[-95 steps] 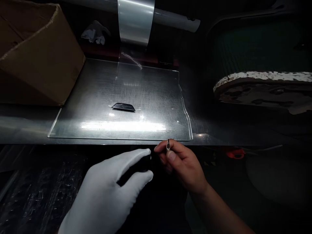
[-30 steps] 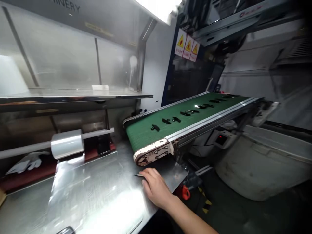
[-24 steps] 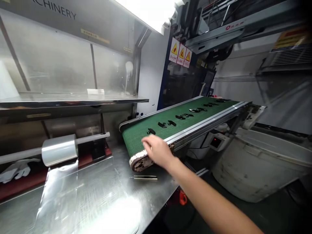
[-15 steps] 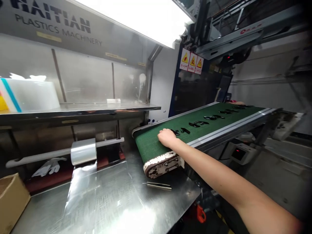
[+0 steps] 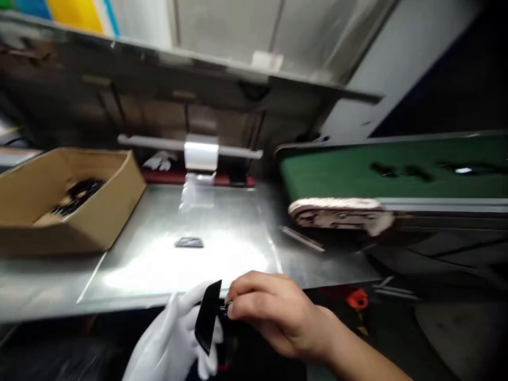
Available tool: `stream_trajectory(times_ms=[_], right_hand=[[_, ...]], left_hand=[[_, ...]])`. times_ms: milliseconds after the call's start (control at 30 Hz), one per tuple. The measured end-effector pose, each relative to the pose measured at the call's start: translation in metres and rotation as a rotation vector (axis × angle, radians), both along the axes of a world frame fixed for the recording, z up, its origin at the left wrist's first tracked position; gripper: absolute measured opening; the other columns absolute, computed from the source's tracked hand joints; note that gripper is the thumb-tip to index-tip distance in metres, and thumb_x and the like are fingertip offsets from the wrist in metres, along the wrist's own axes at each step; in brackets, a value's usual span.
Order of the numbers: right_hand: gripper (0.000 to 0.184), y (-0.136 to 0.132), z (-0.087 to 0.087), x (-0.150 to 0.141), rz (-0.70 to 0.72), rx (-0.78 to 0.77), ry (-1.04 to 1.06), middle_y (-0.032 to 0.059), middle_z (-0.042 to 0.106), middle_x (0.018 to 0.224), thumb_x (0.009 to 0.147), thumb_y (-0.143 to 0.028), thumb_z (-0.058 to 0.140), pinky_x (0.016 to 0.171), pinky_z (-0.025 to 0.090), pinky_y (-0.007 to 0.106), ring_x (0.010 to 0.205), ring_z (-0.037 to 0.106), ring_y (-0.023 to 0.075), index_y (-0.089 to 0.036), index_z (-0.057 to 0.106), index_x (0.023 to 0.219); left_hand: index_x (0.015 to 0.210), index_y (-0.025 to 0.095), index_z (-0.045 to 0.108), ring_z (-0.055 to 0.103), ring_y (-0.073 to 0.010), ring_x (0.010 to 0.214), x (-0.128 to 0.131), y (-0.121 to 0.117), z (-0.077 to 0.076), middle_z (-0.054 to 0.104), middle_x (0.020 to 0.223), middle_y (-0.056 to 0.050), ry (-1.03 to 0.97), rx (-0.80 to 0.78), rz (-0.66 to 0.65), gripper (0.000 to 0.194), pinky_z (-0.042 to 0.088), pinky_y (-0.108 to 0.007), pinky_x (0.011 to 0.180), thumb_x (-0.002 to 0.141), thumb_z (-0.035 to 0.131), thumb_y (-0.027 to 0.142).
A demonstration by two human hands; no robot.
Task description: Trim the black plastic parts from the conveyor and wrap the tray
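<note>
A glossy black plastic part (image 5: 208, 317), flat and slanted at its ends, is held up in front of the bench edge. My left hand (image 5: 170, 333), in a white glove, has its fingers around the part's left side and behind it; some fingertips are hidden. My bare right hand (image 5: 278, 312) pinches a small dark stub joined to the part's right side by a short stem. Farther back, a similar dark flat piece (image 5: 189, 242) lies on the shiny metal bench (image 5: 230, 211).
On the left stands an open cardboard box (image 5: 115, 211) with dark pieces inside. A roll of clear film (image 5: 201, 153) hangs on a bar. At right, a green conveyor belt (image 5: 333, 169) carries several blurred black parts. A thin metal tool (image 5: 302, 239) lies beside it.
My view has swung left and down from the conveyor to the bench. My right hand has left the belt and holds the black part at my gloved left hand, which was out of view.
</note>
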State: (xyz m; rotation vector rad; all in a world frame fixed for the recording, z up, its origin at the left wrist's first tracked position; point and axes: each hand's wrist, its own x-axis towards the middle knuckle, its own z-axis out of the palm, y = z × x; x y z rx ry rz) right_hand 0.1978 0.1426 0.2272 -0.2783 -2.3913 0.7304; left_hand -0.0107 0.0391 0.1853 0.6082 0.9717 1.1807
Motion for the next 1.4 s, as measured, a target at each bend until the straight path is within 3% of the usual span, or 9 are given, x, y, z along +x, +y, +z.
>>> stream_trajectory(times_ms=[100, 233, 600, 867, 1033, 1133, 1200, 1300, 1400], right_hand=[[0.032, -0.020, -0.032, -0.015, 0.107, -0.181, 0.016, 0.0123, 0.069, 0.113, 0.093, 0.002, 0.056, 0.085, 0.057, 0.024, 0.099, 0.068, 0.0160, -0.015, 0.068, 0.118], [0.025, -0.026, -0.058, -0.019, 0.123, -0.419, 0.015, 0.0110, 0.069, 0.111, 0.097, 0.000, 0.059, 0.089, 0.057, 0.024, 0.102, 0.069, 0.0155, -0.015, 0.067, 0.115], [0.013, -0.043, -0.070, -0.015, -0.083, -0.766, -0.002, 0.0039, 0.071, 0.107, 0.103, -0.018, 0.060, 0.086, 0.058, 0.032, 0.097, 0.070, 0.0185, -0.025, 0.069, 0.108], [0.011, -0.057, -0.078, -0.015, -0.245, -1.234, 0.128, -0.0013, 0.068, 0.084, 0.097, -0.032, 0.073, 0.063, 0.053, 0.021, 0.069, 0.063, 0.0099, -0.025, 0.069, 0.104], [0.018, -0.057, -0.081, -0.015, -0.267, -1.401, 0.156, -0.0009, 0.067, 0.076, 0.091, -0.034, 0.081, 0.055, 0.049, 0.018, 0.062, 0.061, 0.0086, -0.021, 0.070, 0.096], [0.018, -0.056, -0.081, -0.016, -0.228, -1.436, 0.165, -0.0002, 0.068, 0.076, 0.091, -0.032, 0.081, 0.053, 0.048, 0.017, 0.061, 0.062, 0.0082, -0.019, 0.070, 0.094], [0.016, -0.056, -0.081, -0.016, -0.193, -1.468, 0.170, 0.0001, 0.069, 0.079, 0.091, -0.030, 0.081, 0.053, 0.049, 0.016, 0.061, 0.062, 0.0075, -0.019, 0.070, 0.095], [0.017, -0.057, -0.083, -0.017, -0.164, -1.520, 0.173, -0.0004, 0.068, 0.078, 0.092, -0.031, 0.080, 0.052, 0.049, 0.015, 0.060, 0.062, 0.0069, -0.018, 0.070, 0.094], [0.020, -0.058, -0.085, -0.017, -0.137, -1.560, 0.210, -0.0003, 0.068, 0.077, 0.094, -0.034, 0.078, 0.049, 0.048, 0.013, 0.057, 0.061, 0.0061, -0.017, 0.068, 0.094]], left_hand=[[0.124, 0.012, 0.072, 0.068, -0.0170, 0.047, -0.005, -0.013, -0.027, 0.073, 0.063, -0.010, -0.259, 0.003, -0.067, 0.058, 0.050, -0.021, 0.042, 0.108, 0.033, 0.053], [0.144, 0.016, 0.058, 0.077, -0.0202, 0.058, -0.011, -0.027, -0.048, 0.080, 0.080, -0.012, -0.488, 0.058, -0.105, 0.050, 0.055, -0.020, 0.045, 0.111, 0.029, 0.040], [0.149, 0.014, 0.051, 0.069, -0.0116, 0.050, -0.001, -0.028, -0.048, 0.072, 0.066, -0.003, -0.459, 0.056, -0.126, 0.049, 0.050, -0.016, 0.049, 0.110, 0.037, 0.039], [0.146, 0.018, 0.054, 0.068, -0.0103, 0.052, 0.010, -0.025, -0.049, 0.074, 0.073, -0.003, -0.438, 0.054, -0.165, 0.046, 0.048, -0.017, 0.053, 0.110, 0.038, 0.041], [0.156, 0.019, 0.047, 0.073, -0.0214, 0.067, 0.000, -0.022, -0.037, 0.076, 0.072, -0.007, -0.166, -0.083, -0.200, 0.061, 0.055, -0.031, 0.065, 0.106, 0.042, 0.054], [0.152, 0.030, 0.055, 0.075, -0.0271, 0.097, -0.005, -0.015, -0.025, 0.080, 0.109, -0.008, 0.294, -0.164, -0.149, 0.065, 0.058, -0.036, 0.086, 0.092, 0.072, 0.051], [0.144, 0.036, 0.063, 0.073, -0.0252, 0.102, -0.004, -0.010, -0.016, 0.078, 0.117, -0.003, 0.589, -0.210, -0.099, 0.063, 0.058, -0.031, 0.085, 0.084, 0.083, 0.040], [0.132, 0.034, 0.072, 0.070, -0.0168, 0.072, -0.001, -0.002, -0.007, 0.075, 0.084, 0.001, 0.718, -0.273, 0.043, 0.042, 0.055, -0.024, 0.064, 0.091, 0.073, 0.042], [0.111, 0.025, 0.077, 0.062, -0.0133, 0.060, -0.002, 0.000, -0.006, 0.066, 0.065, 0.003, 0.659, -0.215, 0.222, 0.032, 0.053, -0.023, 0.061, 0.101, 0.057, 0.048]])
